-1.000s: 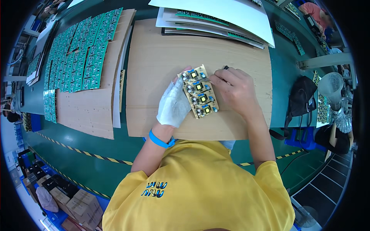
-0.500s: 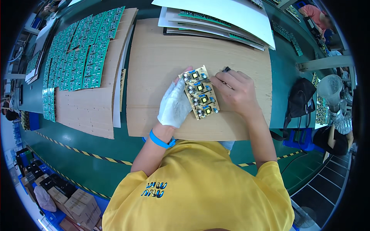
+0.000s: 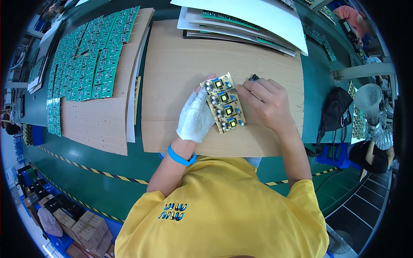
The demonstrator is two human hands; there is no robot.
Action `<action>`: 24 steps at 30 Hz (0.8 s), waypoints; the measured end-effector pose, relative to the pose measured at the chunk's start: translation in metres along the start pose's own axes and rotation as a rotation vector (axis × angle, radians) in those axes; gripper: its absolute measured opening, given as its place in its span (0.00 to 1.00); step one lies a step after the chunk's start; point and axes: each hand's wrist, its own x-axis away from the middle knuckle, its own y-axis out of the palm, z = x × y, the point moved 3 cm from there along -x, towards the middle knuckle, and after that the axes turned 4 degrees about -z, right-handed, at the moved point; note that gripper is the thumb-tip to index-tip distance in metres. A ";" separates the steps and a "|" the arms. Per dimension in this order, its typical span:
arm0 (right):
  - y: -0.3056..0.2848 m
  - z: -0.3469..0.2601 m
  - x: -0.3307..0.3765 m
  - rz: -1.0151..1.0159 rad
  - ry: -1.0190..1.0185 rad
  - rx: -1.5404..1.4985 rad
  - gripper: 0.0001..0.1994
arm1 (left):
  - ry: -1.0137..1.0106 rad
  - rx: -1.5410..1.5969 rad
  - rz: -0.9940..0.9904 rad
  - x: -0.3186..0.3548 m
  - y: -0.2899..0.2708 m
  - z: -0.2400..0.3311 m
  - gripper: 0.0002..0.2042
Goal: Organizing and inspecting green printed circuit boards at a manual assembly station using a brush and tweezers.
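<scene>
My left grip [image 3: 192, 115], in a white glove [image 3: 191, 125], clasps a tan circuit board [image 3: 224, 98] by its nine o'clock edge, over the middle of a cardboard sheet [image 3: 176, 53]. At the board's three o'clock, my bare right grip [image 3: 266, 99] is pinched round a slim tool [image 3: 254, 78], mostly hidden by my fingers. Farther out, a stack of white sheets [image 3: 243, 13] lies at twelve on the green table [image 3: 313, 71], rows of green boards [image 3: 104, 64] between nine and ten, and a black bag [image 3: 336, 107] at three.
</scene>
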 end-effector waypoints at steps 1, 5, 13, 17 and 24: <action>0.003 0.001 -0.001 -0.022 -0.013 -0.004 0.14 | 0.004 -0.012 -0.006 0.000 0.000 0.000 0.22; 0.006 0.003 -0.004 -0.071 -0.036 -0.004 0.13 | 0.010 0.001 0.032 -0.001 0.004 0.000 0.22; 0.005 0.001 -0.006 -0.081 -0.053 0.000 0.12 | -0.017 0.026 0.015 0.000 0.000 0.000 0.22; 0.007 0.001 -0.006 -0.082 -0.061 0.006 0.12 | -0.010 0.005 0.028 0.001 0.002 0.000 0.21; 0.008 0.001 -0.005 -0.079 -0.064 0.009 0.12 | -0.022 0.052 0.011 -0.001 -0.001 -0.001 0.21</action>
